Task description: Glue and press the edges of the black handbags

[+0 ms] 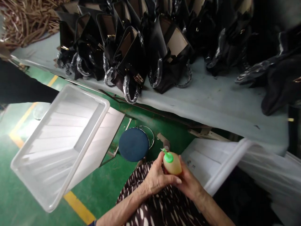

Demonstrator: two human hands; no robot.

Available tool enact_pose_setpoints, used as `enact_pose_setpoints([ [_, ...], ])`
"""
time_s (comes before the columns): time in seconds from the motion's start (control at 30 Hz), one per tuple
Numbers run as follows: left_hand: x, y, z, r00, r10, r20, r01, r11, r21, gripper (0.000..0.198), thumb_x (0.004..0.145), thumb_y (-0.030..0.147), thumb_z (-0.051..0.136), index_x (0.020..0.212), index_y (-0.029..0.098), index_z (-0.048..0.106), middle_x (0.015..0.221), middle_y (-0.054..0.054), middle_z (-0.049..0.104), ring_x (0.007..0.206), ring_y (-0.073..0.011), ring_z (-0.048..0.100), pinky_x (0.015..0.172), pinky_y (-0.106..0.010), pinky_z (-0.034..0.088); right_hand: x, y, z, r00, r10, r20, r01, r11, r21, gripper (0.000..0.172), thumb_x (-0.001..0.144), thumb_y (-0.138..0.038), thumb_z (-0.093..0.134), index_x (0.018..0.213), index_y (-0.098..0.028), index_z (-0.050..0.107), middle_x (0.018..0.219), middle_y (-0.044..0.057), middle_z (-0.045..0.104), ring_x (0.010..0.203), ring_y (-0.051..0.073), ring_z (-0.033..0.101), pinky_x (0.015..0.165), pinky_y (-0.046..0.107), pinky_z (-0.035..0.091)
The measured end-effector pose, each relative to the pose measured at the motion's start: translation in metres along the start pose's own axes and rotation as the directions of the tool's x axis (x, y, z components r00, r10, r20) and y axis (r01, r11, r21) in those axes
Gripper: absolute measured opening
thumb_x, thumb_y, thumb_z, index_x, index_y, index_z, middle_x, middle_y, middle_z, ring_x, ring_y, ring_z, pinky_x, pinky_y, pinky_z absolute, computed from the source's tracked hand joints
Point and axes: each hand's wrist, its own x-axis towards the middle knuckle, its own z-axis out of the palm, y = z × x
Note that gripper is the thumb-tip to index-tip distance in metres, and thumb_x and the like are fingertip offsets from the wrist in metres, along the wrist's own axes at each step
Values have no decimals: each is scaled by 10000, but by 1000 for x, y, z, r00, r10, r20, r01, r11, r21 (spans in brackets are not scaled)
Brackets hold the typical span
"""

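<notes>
At the far left, a dark shape, possibly cloth, comes in behind a translucent plastic tub [91, 139]. The tub sits tilted over a white panel [110, 128], its long right rim slanting down towards you. Above, brown cords [35, 23] lie heaped on a grey-covered table [211, 97]. The table's front edge runs from upper left down to a corner at the right, well beyond your hands. Black handbags [129, 62] crowd its surface, some with plastic-wrapped handles hanging at or over that edge.

Between the tub and your left forearm, green floor [103, 188] shows, crossed by a yellow stripe [80, 207]. A round blue stool [134, 144] stands just ahead of your left hand [152, 179].

That hand curls around the left side of a small yellowish bottle [173, 166] with a bright green nozzle cap [168, 156], its thumb reaching across below. The bottle is tilted, low in front of your patterned garment [155, 212], its nozzle pointing up and left. Your right hand [190, 183] grasps the other side, so both hands close around it.

Just beside your right wrist, a white bin [231, 164] raises a thick, curved rim, reaching up near the table edge.
</notes>
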Motion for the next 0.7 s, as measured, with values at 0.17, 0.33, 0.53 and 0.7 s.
enact_pose_setpoints([
  [0.17, -1, -45, -56, 989, -144, -19, 140, 982, -127, 675, 539, 264, 816, 1086, 156, 436, 785, -4, 621, 575, -130, 588, 508, -226, 491, 52, 67, -10, 997, 60, 47, -56, 995, -78, 595, 784, -645, 507, 1212, -232, 508, 722, 25, 625, 472, 109, 503, 369, 198, 336],
  [0.33, 0, -83, -122, 979, -196, -57, 190, 977, -101, 561, 628, 343, 747, 1049, 129, 444, 626, -18, 634, 477, -165, 589, 471, -266, 485, 120, 113, -34, 969, 109, 221, -9, 911, -411, 721, 793, -746, 315, 1125, -155, 558, 620, 22, 606, 418, 87, 478, 406, 202, 337],
  [0.53, 46, -126, -175, 921, -120, -371, 172, 979, 112, 588, 539, 345, 785, 1020, 129, 526, 835, -68, 682, 723, -201, 634, 656, -271, 517, 225, 100, -110, 985, 162, 60, -61, 651, -756, 942, 703, -849, 130, 888, -76, 635, 583, 89, 631, 423, 143, 546, 404, 249, 391],
  [0.7, 109, -160, -200, 859, -37, -510, 180, 955, 234, 787, 457, 429, 795, 1135, 142, 517, 971, -89, 673, 834, -269, 639, 709, -325, 536, 335, 67, -221, 946, -164, -279, -197, 389, -900, 424, 913, -495, 411, 1042, -130, 586, 948, 69, 640, 756, 152, 619, 669, 321, 508],
])
